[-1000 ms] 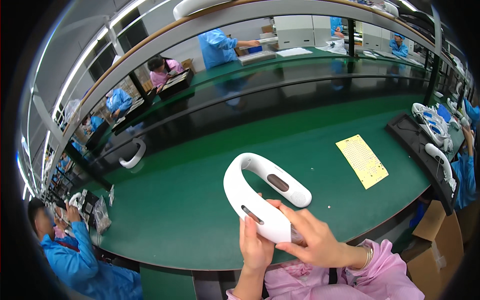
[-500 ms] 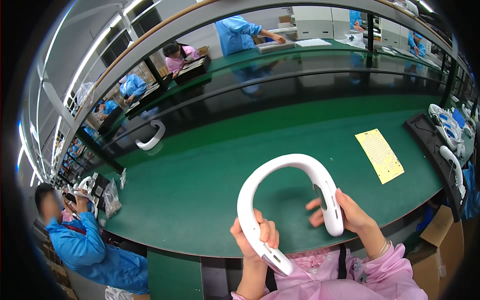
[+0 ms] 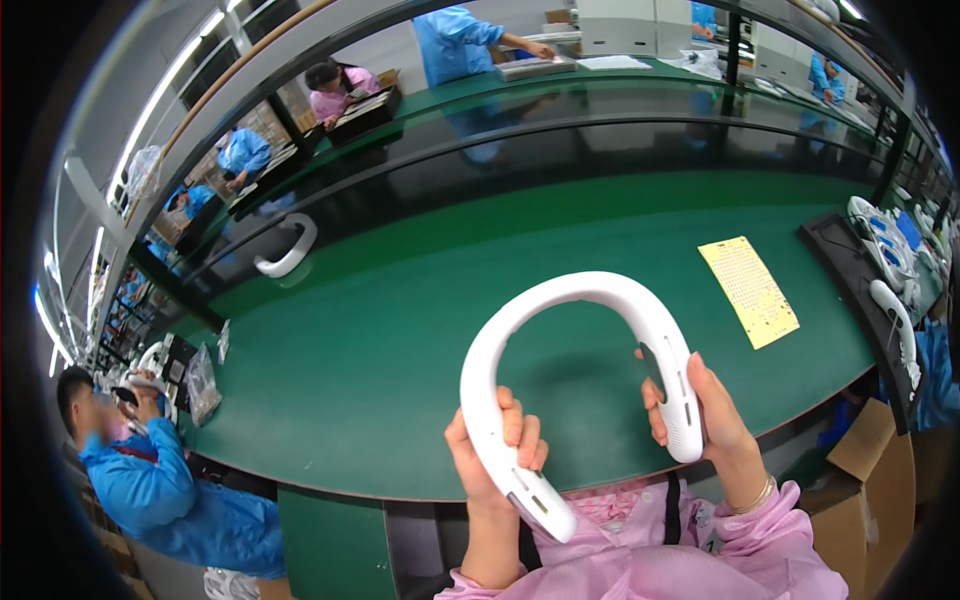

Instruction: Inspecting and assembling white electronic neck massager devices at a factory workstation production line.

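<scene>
The white neckband [image 3: 575, 330] is held up above the green table [image 3: 380, 330], arch away from the person. The left hand [image 3: 495, 455] wraps one arm, the right hand [image 3: 705, 415] closes on the other. The left grip looks loose; spreading the arms could let that end slip.
</scene>
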A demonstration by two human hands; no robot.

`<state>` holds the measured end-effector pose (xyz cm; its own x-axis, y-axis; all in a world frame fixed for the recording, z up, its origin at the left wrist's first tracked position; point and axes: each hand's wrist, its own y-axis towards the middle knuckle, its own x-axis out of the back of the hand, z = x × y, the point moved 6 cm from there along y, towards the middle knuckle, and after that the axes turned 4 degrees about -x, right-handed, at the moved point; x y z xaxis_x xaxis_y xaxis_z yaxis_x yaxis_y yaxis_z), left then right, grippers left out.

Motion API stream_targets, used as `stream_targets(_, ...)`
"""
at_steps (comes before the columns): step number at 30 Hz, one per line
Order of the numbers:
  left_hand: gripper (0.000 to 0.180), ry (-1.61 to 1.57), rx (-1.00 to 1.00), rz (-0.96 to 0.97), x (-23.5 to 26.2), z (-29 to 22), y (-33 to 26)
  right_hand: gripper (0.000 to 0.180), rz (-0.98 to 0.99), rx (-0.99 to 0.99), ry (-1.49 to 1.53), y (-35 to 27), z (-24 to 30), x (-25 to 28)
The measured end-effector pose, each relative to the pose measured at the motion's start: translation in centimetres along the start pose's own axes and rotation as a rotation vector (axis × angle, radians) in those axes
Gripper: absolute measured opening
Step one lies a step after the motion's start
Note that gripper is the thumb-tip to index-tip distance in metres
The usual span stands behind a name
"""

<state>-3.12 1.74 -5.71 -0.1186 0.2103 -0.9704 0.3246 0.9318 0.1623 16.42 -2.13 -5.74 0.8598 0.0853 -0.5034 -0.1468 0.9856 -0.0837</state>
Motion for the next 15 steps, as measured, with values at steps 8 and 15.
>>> stream_targets(8, 0.034, -0.145, 0.039, 0.238, 0.5, -0.3, 0.0, 0.063, 0.008, 0.021, -0.089, -0.8, 0.7, -0.9)
stream_targets(15, 0.037, -0.164, -0.016, 0.089, 0.4, -0.1, -0.1, 0.067, 0.018, 0.061, -0.117, -1.1, 0.3, -0.5)
